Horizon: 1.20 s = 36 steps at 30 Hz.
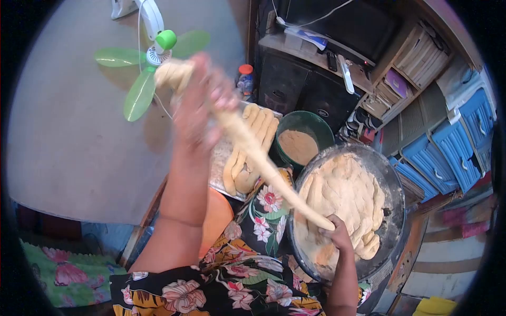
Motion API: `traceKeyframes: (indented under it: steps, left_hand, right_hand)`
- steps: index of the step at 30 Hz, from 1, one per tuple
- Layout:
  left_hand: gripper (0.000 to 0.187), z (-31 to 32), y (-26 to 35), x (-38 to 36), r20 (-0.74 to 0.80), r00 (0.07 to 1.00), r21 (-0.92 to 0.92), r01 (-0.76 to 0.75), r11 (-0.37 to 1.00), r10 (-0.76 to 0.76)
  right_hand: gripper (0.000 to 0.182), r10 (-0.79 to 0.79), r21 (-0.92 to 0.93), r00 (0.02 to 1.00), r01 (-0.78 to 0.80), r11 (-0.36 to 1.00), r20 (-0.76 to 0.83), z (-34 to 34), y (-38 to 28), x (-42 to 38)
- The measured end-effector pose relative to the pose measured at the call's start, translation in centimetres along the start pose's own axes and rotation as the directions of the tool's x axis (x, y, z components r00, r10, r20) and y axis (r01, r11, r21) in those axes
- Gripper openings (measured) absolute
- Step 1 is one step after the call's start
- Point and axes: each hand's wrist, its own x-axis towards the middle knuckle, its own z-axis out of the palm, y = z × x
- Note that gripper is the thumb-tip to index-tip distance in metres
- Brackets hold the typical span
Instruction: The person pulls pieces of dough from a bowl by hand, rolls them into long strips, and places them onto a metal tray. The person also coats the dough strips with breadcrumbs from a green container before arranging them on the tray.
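A long pale rope of dough [263, 163] stretches diagonally between my two hands. My left hand [200, 102], raised and smeared by motion, is around its thicker upper part, and a lump of dough sticks out beyond the fingers. My right hand [337, 233] is closed on the rope's thin lower end, over a large dark basin [399, 195]. Inside the basin lies a floury mass of dough pieces [345, 189]. Several dough ropes [258, 129] rest side by side on a metal tray [219, 163] below my left hand.
A green bucket [328, 129] with brownish powder stands between tray and basin. At the left, a small fan [158, 55] with green blades is near the raised dough above a grey surface [74, 142]. A red-lidded jar [245, 81], dark cabinet [279, 79] and blue drawers [448, 150] stand beyond.
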Motion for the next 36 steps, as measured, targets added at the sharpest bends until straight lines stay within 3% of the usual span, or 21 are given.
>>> traceKeyframes:
  steps: [1,2,3,5,6,9,10,11,12,13,14,15,17,18,20,28,31,32,33,35,36]
  left_hand:
    - [0.015,-2.4,0.7,-1.1,-0.101,0.995,0.068,-0.012,0.998,0.019]
    - [0.014,-4.8,1.7,-2.2,-0.202,0.978,0.134,-0.013,0.991,0.041]
    - [0.014,-7.0,3.1,-3.2,-0.329,0.942,0.125,-0.029,0.992,0.069]
    - [0.014,-10.6,6.3,-4.9,-0.466,0.867,0.176,-0.107,0.979,0.178]
    - [0.015,-12.1,7.9,-5.8,-0.477,0.838,0.238,-0.168,0.957,0.265]
    - [0.019,-15.5,11.5,-8.6,-0.359,0.895,0.245,-0.182,0.952,0.264]
    - [0.021,-15.8,12.2,-9.4,-0.311,0.911,0.241,-0.2,0.95,0.271]
    - [0.023,-16.1,12.7,-10.1,-0.263,0.923,0.238,-0.219,0.946,0.28]
    - [0.023,-16.2,12.9,-10.6,-0.269,0.922,0.242,-0.215,0.946,0.278]
    - [0.024,-15.9,12.6,-10.9,-0.233,0.949,0.137,-0.183,0.974,0.211]
    - [0.026,-15.7,12.3,-11.3,-0.187,0.971,0.032,-0.146,0.989,0.15]
    - [0.029,-15.9,11.6,-11.7,-0.145,0.984,0.011,-0.105,0.994,0.106]
    - [0.033,-16.2,8.9,-13.2,-0.108,0.994,-0.011,-0.035,0.999,0.033]
    - [0.033,-15.8,7.5,-13.8,-0.113,0.994,-0.013,-0.002,1.0,0.0]
    - [0.034,-15.2,5.9,-13.7,0.035,0.988,0.031,0.149,0.988,-0.15]
    - [0.034,-21.1,3.1,-14.9,-0.101,0.955,-0.09,0.271,0.958,-0.28]
    - [0.034,-22.8,1.4,-15.6,-0.173,0.924,-0.155,0.317,0.936,-0.342]
    - [0.034,-23.3,0.2,-15.4,-0.304,0.884,-0.04,0.36,0.932,-0.355]
    - [0.033,-23.8,-1.3,-14.9,-0.431,0.833,0.072,0.414,0.908,-0.346]
    - [0.033,-24.8,-3.5,-13.8,-0.552,0.762,0.2,0.515,0.833,-0.338]
    - [0.033,-25.3,-4.2,-13.2,-0.556,0.756,0.194,0.522,0.831,-0.345]
  right_hand:
    - [0.042,0.104,0.325,0.982,-0.151,0.933,0.159,-0.2,-1.6,-0.1]
    - [0.049,0.104,0.478,0.96,-0.22,0.85,0.258,-0.7,-3.5,0.0]
    - [0.049,0.108,0.479,0.96,-0.224,0.849,0.257,-0.7,-4.4,0.8]
    - [0.049,0.026,-0.066,0.701,0.03,0.997,0.712,-0.5,-5.7,2.4]
    - [0.05,0.199,-0.245,0.581,0.001,0.97,0.789,-0.5,-6.6,3.2]
    - [0.052,0.286,-0.337,0.5,0.013,0.941,0.817,0.1,-12.7,6.8]
    - [0.053,0.18,-0.216,0.543,0.003,0.976,0.82,0.1,-13.0,8.9]
    - [0.051,0.077,-0.252,0.608,0.209,0.945,0.79,0.7,-16.4,11.0]
    - [0.047,0.148,-0.217,0.668,0.021,0.976,0.729,1.7,-19.2,13.2]
    - [0.042,0.087,-0.115,0.731,-0.012,0.993,0.677,2.5,-19.0,16.3]
    - [0.037,-0.009,-0.195,0.798,0.158,0.968,0.603,3.7,-21.0,18.5]
    - [0.035,0.007,-0.078,0.801,0.049,0.996,0.599,5.0,-20.6,21.5]
    - [0.034,-0.035,-0.008,0.866,0.045,0.999,0.5,8.1,-18.6,27.3]
    - [0.034,0.036,-0.036,0.903,-0.022,0.999,0.427,9.8,-18.8,28.9]
    - [0.035,0.069,-0.028,0.916,-0.063,0.998,0.396,12.7,-17.2,32.7]
    - [0.037,0.101,0.22,0.983,-0.134,0.966,0.153,20.2,-14.2,42.6]
    - [0.032,-0.018,0.089,0.999,0.013,0.996,0.051,23.3,-11.5,44.6]
    - [0.031,-0.238,-0.229,0.962,0.204,0.952,-0.133,24.4,-10.3,44.9]
    - [0.03,-0.487,-0.544,0.844,0.305,0.782,-0.226,25.5,-9.4,45.0]
    - [0.029,-0.396,-0.48,0.912,0.3,0.824,-0.109,26.2,-11.4,43.2]
    - [0.03,-0.233,-0.628,0.972,0.157,0.762,-0.04,26.4,-13.2,41.9]
